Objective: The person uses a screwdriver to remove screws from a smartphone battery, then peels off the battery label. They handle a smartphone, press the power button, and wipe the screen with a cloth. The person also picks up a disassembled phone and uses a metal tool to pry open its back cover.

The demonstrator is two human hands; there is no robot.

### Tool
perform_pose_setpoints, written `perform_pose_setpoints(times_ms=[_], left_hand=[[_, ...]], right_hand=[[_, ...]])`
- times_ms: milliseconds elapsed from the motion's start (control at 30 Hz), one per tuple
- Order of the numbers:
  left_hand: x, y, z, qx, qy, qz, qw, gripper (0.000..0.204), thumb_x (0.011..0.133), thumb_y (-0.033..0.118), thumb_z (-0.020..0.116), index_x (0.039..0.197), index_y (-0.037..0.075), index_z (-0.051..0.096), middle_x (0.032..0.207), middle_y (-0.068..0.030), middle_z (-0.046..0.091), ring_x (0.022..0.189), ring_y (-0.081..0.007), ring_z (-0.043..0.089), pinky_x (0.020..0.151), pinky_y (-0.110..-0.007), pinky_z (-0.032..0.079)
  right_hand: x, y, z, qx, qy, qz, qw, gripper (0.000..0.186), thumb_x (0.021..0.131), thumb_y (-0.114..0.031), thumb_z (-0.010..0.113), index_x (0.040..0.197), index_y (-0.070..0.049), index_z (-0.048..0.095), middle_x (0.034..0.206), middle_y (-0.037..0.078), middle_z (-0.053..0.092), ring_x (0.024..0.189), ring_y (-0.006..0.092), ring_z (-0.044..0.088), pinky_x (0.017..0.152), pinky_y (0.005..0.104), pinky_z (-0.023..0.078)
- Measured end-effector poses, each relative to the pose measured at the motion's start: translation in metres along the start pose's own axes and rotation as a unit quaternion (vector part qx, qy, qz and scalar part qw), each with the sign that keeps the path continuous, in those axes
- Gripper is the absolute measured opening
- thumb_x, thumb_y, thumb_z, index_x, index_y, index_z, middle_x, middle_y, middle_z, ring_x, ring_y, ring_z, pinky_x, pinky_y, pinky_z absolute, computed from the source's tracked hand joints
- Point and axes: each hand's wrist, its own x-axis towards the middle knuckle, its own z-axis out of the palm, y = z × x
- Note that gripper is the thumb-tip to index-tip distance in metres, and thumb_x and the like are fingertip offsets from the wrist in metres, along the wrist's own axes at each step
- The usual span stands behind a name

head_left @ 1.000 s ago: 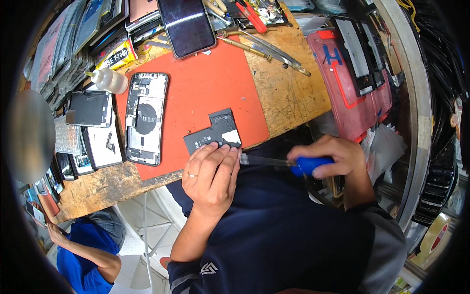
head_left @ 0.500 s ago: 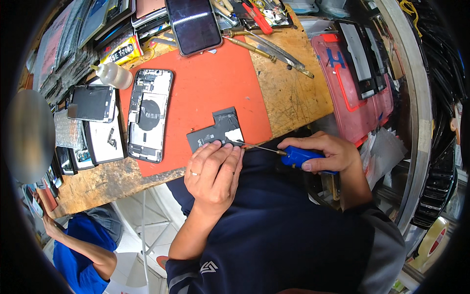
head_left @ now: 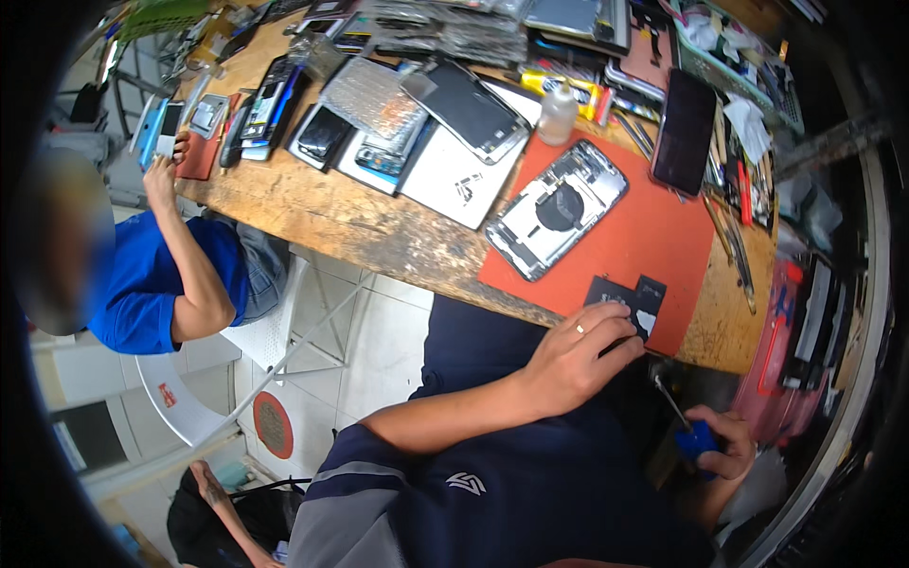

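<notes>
- Okay, black battery-like pack (head_left: pixel 609 290): on the orange mat (head_left: pixel 663 237), near edge of the wooden bench (head_left: pixel 398 251); white patch on its right part.
- Left hand (head_left: pixel 587 355): fingers bent, a bit spread, tips on the pack's near side and covering part of it; thumb hidden, can't tell if it's pinched.
- Right hand (head_left: pixel 727 443): fingers curled closed round the blue-handled tool (head_left: pixel 696 439); thin metal shaft points up-left, tip near the pack but apart, off the bench edge.
- Biggest obstacle on mat: opened phone (head_left: pixel 559 208), lying slanted up-left of the pack, not touching it, filling much of the mat's left side.
- Far right of mat: dark-screened phone (head_left: pixel 684 133), overlapping mat corner.
- Behind opened phone: squeeze bottle (head_left: pixel 559 115), upright, yellow tube (head_left: pixel 559 87) just beyond.
- Left of mat: loose screen panel (head_left: pixel 469 109) over white board (head_left: pixel 440 194), bubble wrap (head_left: pixel 379 95) beside.
- Right side: long thin tools (head_left: pixel 739 246), green basket (head_left: pixel 729 66) farther back.
- Far left: co-worker in blue shirt (head_left: pixel 170 275), well apart.
</notes>
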Motion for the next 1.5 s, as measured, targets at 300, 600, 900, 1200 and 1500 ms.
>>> perform_pose_setpoints(times_ms=[300,600,900,1200,1500], left_hand=[[0.013,0.003,-0.072,-0.037,-0.262,0.22,0.939,0.016,0.081,0.024,0.062,0.086,0.008,0.06,0.084,-0.0035,0.05,0.084,-0.0222,0.053,0.075,-0.034,0.045],[0.004,0.008,-0.151,-0.239,-0.355,0.157,0.89,0.017,0.092,0.017,0.063,0.082,0.004,0.058,0.082,-0.0092,0.05,0.082,-0.0285,0.054,0.07,-0.038,0.046],[-0.174,-0.259,-0.156,0.076,-0.127,-0.368,0.918,0.042,0.102,0.037,0.061,0.127,0.005,0.07,0.129,-0.0197,0.07,0.121,-0.0322,0.065,0.1,-0.042,0.053],[-0.085,-0.204,-0.137,0.09,-0.46,-0.392,0.792,0.069,0.098,0.055,0.063,0.141,0.0,0.06,0.121,-0.022,0.073,0.115,-0.0341,0.069,0.102,-0.041,0.052],[0.015,-0.149,-0.339,0.213,0.256,-0.313,0.889,0.074,0.088,0.034,0.081,0.143,-0.005,0.05,0.137,-0.0243,0.06,0.128,-0.0361,0.057,0.11,-0.044,0.043]], right_hand=[[0.047,-0.066,0.007,-0.236,-0.177,0.022,0.955,0.066,0.094,-0.027,0.077,0.145,0.006,0.052,0.109,0.021,0.073,0.093,0.0311,0.076,0.077,0.0342,0.057],[0.058,-0.109,0.017,-0.221,-0.238,-0.035,0.945,0.059,0.091,-0.02,0.077,0.139,0.009,0.057,0.094,0.021,0.073,0.072,0.0269,0.074,0.062,0.0315,0.058],[0.112,-0.006,0.0,0.176,0.35,-0.131,0.911,0.07,0.102,-0.029,0.058,0.16,-0.007,0.026,0.091,0.015,0.059,0.054,0.0179,0.06,0.041,0.028,0.053],[0.133,0.007,0.01,0.28,0.419,-0.202,0.84,0.055,0.11,-0.03,0.04,0.16,-0.009,0.029,0.094,0.013,0.058,0.058,0.0148,0.058,0.043,0.0259,0.052],[0.13,0.01,0.012,0.234,0.416,-0.199,0.856,0.057,0.108,-0.031,0.04,0.16,-0.013,0.028,0.093,0.014,0.058,0.058,0.0165,0.059,0.043,0.0269,0.053]])
